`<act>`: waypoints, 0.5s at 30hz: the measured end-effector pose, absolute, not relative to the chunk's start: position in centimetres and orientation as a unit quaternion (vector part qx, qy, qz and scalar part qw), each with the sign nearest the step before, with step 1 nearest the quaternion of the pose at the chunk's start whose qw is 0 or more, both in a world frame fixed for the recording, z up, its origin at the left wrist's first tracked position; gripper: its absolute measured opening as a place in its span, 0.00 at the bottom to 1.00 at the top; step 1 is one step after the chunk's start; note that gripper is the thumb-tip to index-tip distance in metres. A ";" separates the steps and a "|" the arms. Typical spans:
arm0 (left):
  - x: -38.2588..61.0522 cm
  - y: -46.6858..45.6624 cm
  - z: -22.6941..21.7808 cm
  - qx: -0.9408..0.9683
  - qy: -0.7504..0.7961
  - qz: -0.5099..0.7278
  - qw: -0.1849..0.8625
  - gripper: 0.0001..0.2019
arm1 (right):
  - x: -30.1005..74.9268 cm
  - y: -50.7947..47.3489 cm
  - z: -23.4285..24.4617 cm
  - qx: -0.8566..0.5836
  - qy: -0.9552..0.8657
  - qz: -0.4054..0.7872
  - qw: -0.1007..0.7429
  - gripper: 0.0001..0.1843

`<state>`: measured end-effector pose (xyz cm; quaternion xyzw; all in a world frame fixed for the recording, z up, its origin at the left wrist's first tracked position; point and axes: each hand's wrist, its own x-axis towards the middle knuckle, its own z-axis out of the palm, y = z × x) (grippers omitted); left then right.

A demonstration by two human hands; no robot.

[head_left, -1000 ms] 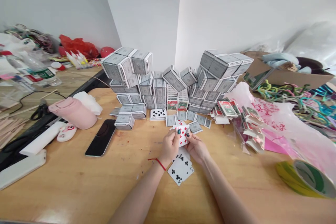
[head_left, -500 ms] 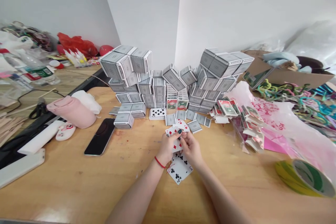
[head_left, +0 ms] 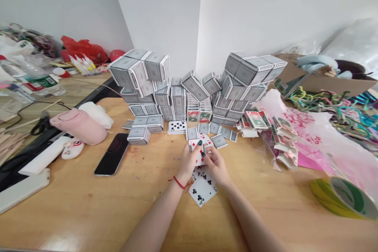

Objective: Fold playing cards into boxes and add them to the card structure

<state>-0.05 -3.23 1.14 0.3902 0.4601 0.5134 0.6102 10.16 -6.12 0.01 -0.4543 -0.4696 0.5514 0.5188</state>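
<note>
My left hand (head_left: 190, 163) and my right hand (head_left: 215, 163) meet at the middle of the table, both closed on a playing card (head_left: 201, 159) with red diamonds. The thumbs press on its face; exactly how the fingers lie behind it is hidden. Just below, club cards (head_left: 202, 191) lie face up on the wood, overlapping, partly under my hands. Beyond my fingers are several face-down cards (head_left: 218, 140) and a red-marked card (head_left: 207, 140). A spade card (head_left: 177, 126) lies face up atop a small stack to the left. Behind these rises a structure of grey-backed card blocks (head_left: 178, 98).
Left of my arms lie a black phone (head_left: 111, 154), a pink pouch (head_left: 79, 126) and a white mouse-like object (head_left: 73, 148). On the right are card boxes (head_left: 255, 120), pink-printed plastic (head_left: 307, 124) and a yellow-green tape roll (head_left: 342, 197). A cardboard box (head_left: 325, 82) stands behind.
My hands have shifted slightly, and the held diamond card is turned and tilted differently between the fingers. The view has moved a little; the card structure stands as before.
</note>
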 end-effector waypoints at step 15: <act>-0.1 -4.1 0.8 0.564 0.517 0.525 0.373 0.12 | 10.7 -5.7 0.7 -0.506 -0.408 0.528 0.547 0.15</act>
